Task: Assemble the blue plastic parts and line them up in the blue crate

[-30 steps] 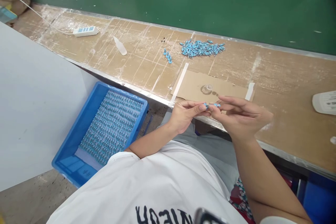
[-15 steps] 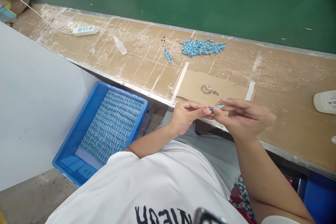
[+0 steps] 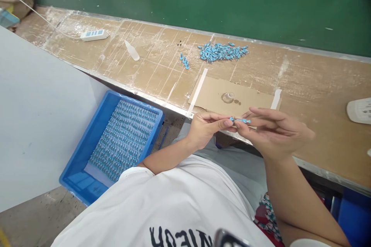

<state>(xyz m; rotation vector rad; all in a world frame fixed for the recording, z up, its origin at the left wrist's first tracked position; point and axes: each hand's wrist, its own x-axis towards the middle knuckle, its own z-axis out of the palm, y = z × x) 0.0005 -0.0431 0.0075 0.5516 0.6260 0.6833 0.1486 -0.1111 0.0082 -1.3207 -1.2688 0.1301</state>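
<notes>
Blue plastic piece (image 3: 240, 120): held in the air at the near edge of the bench, caught between the fingertips of both hands.

Workbench (image 3: 319, 81): long, cardboard-covered, streaked with white residue.

Blue tray (image 3: 84, 142): set low at the person's left, beside the bench, filled with ordered rows of like pieces. It is not beneath the hands.

Cardboard sheet (image 3: 255, 100): taped flat just beyond the hands, bearing a small clear cup (image 3: 228, 97).

Loose pile of blue pieces (image 3: 222, 51): farther back, with a small cluster (image 3: 184, 61) apart to its left.

Left hand (image 3: 205, 127): thumb and forefinger closed on the piece's left end.

Right hand (image 3: 275, 133): fingertips closed on the right end, remaining fingers spread.

Risk, by judgement: the piece is tiny and the grip rests on fingertips alone, right over the bench lip. A slip or uneven pull could send it into the gap between bench and lap, where it would be hard to find. Too much pinch or twist may bend or part it.
</notes>
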